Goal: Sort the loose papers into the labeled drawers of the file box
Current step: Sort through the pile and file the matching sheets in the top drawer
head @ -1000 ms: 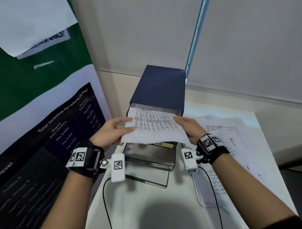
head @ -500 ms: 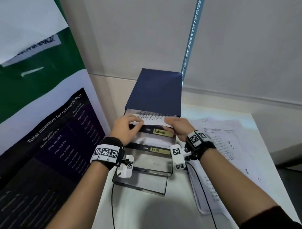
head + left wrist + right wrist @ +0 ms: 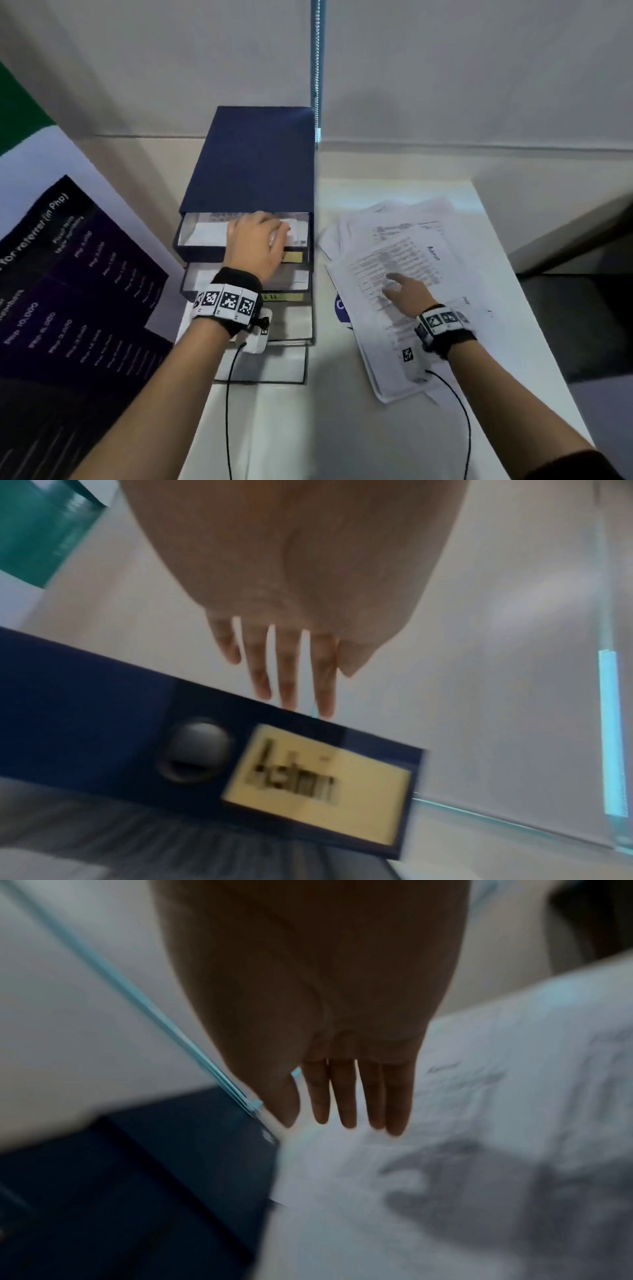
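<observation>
Head view, near to far. The right hand, fingers extended and apart, reaches over the loose papers spread on the white surface beside the file box, probably to select the next sheet. The left hand, fingers straight, lies over the open top drawer, labeled "Admin"; it seems to press down filed sheets, though contact is hidden. Lower drawers project stepwise, keeping each accessible.
</observation>
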